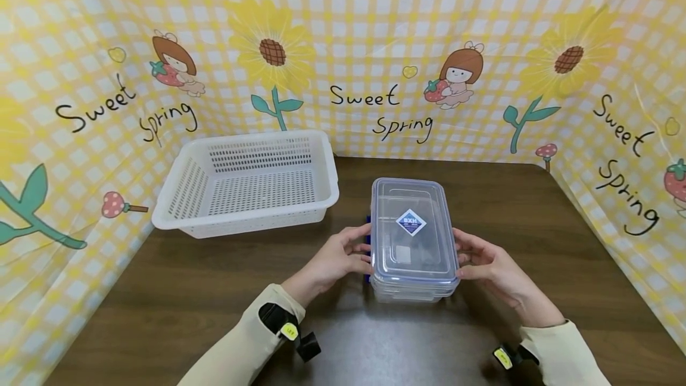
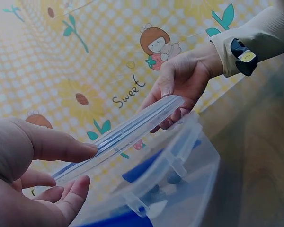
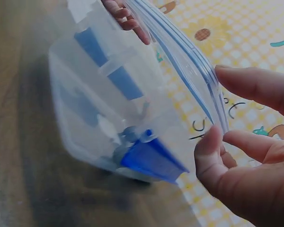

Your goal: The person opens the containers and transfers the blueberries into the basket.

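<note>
A clear rectangular lid (image 1: pixel 386 195) with a blue-edged rim lies over a clear plastic food container (image 1: pixel 407 295). My left hand (image 1: pixel 334 261) holds the lid's left edge, thumb and fingers on either side of it in the left wrist view. On the opposite edge, my right hand (image 1: pixel 490 264) pinches the lid (image 3: pixel 199 71) between thumb and fingers. Both wrist views show a gap between the lid and the container (image 3: pixel 80 137). Blue latches (image 3: pixel 151 158) hang at the container's sides. Some small grayish round shapes (image 3: pixel 128 135) show through its wall, too blurred to identify.
A white perforated plastic basket (image 1: pixel 246 219) stands at the back left of the dark wooden table (image 1: pixel 214 279). A yellow checked cloth (image 1: pixel 343 46) hangs behind and along both sides. Wrist-worn cameras sit on both sleeves (image 1: pixel 241 332).
</note>
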Tool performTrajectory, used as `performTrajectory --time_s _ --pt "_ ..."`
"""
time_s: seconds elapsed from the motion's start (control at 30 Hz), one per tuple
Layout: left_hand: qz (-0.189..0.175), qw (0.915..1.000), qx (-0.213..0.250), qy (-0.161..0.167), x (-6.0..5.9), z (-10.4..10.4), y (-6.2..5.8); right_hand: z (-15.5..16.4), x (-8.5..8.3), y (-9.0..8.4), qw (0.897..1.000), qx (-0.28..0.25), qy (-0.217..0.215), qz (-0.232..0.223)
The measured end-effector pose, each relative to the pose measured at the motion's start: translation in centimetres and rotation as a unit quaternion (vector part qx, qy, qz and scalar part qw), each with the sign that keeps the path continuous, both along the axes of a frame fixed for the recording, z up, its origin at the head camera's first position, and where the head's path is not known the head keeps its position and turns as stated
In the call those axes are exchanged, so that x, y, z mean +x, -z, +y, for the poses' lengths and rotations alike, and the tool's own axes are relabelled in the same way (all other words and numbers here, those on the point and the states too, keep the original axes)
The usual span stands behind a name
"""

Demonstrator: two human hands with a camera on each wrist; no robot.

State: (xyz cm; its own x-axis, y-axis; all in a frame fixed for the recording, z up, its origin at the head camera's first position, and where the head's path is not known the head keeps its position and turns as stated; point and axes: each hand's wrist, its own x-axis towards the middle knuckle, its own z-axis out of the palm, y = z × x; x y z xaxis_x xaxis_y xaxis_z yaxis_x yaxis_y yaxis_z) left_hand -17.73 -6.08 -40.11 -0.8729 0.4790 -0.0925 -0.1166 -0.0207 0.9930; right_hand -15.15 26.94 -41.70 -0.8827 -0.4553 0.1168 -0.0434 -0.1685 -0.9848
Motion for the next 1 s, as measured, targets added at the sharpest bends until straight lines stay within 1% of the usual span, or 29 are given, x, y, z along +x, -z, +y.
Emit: performTrajectory --time_s 0.1,0.2,0.47,0.63,0.83,1.0 --pt "0.001 1.0 0.002 -0.001 -0.1 0.3 -0.5 0.3 0.0 -0.4 0.999 -0.027 -0.014 0.009" --pt "0.002 1.0 0.0 -0.001 -0.1 0.6 -0.8 0.7 0.0 -0.7 0.999 -0.042 -0.024 0.011" --pt "0.006 1.0 0.005 0.004 -0.3 2.0 -1.4 2.3 -0.1 -1.1 0.998 -0.037 -0.03 0.031" --pt "0.002 0.9998 0.013 0.017 -0.8 3.6 -1.9 4.0 -0.3 -1.2 0.997 -0.049 -0.045 0.047" --pt "0.004 0.999 0.027 0.036 -1.4 6.2 -2.1 6.8 -0.6 -1.3 0.995 -0.065 -0.067 0.044" --pt "0.001 0.9985 0.042 0.034 -1.3 8.8 -2.1 9.4 -0.9 -1.2 0.992 -0.062 -0.097 0.05"
